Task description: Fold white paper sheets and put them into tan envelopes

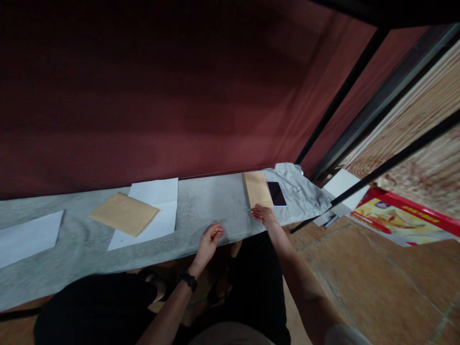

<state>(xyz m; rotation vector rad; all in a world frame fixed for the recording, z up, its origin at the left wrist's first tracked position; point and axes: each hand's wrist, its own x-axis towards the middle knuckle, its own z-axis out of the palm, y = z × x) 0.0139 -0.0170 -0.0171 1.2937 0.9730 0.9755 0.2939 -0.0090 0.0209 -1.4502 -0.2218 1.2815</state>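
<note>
My left hand is over the front edge of the grey cloth-covered bench, its fingers loosely curled in with nothing visible in them. Farther right, my right hand reaches the near edge of a stack of brown envelopes. Its fingers are slightly bent and a little apart, and they do not visibly grip the stack. A dark-screened phone lies just right of the envelopes. To the left, a single brown envelope rests at an angle on white paper sheets.
Another white sheet lies at the far left of the bench. A dark red panel rises behind it. Black metal bars slant up on the right, near a white box and a red-and-yellow carton by the tiled floor.
</note>
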